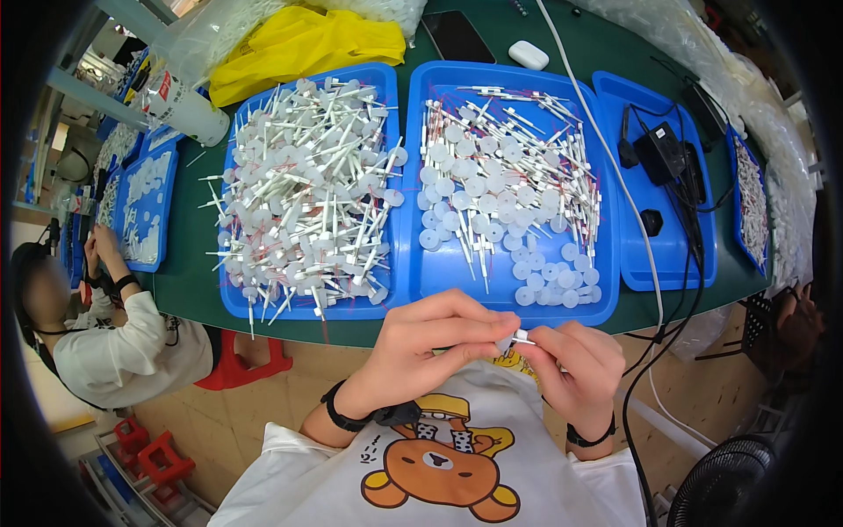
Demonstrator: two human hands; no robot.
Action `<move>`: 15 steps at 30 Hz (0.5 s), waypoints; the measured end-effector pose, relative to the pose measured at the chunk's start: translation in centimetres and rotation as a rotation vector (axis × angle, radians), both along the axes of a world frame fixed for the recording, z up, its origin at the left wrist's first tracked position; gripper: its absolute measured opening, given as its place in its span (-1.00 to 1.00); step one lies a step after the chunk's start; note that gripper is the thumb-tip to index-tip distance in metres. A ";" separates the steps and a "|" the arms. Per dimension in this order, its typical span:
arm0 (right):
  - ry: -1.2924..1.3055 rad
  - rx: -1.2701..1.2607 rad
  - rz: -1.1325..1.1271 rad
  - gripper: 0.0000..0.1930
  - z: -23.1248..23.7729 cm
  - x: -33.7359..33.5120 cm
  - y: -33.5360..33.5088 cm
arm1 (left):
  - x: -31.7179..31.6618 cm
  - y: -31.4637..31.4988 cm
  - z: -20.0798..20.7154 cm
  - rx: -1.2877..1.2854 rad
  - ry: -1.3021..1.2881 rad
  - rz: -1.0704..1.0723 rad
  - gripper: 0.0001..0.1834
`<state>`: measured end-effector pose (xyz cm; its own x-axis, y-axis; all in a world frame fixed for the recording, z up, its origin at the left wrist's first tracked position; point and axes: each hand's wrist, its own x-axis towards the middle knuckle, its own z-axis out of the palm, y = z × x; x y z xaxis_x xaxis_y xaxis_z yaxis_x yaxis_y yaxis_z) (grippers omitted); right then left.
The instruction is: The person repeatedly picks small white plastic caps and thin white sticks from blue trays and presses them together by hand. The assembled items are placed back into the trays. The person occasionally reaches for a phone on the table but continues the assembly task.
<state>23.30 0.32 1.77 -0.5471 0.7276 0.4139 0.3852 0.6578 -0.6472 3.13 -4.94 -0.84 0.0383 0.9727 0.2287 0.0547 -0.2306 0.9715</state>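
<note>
Both my hands meet just in front of the table's near edge, over my white shirt. My left hand [435,338] is closed, pinching a small translucent plastic disc [506,342] between thumb and fingers. My right hand [575,364] pinches a thin white plastic stick [523,337], whose end is against the disc; the fingers partly hide where they join. Beyond them, a blue tray [492,290] holds loose discs and white sticks with thin red strands. To its left, another blue tray [399,281] is heaped with sticks that carry discs.
A third blue tray [641,268] on the right holds a black power adapter [660,151] and cables. A white cable [606,149] crosses the trays. Farther back lie a yellow bag [307,48], a phone [458,37] and a white case [528,55]. A co-worker [123,342] sits left.
</note>
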 end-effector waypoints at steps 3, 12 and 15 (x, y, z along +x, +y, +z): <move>0.041 -0.166 0.009 -0.85 0.1 0.1 -0.3 | -0.1 -0.1 -0.2 0.052 0.002 -0.020 -0.57; 0.295 -1.234 -0.205 -0.83 0.9 -0.9 -2.0 | -0.8 -0.1 -0.3 -0.031 0.042 -0.085 -0.62; 0.297 -1.354 -0.072 -0.79 0.2 -0.6 -1.2 | -1.1 -0.3 0.0 -0.078 0.047 -0.091 -0.63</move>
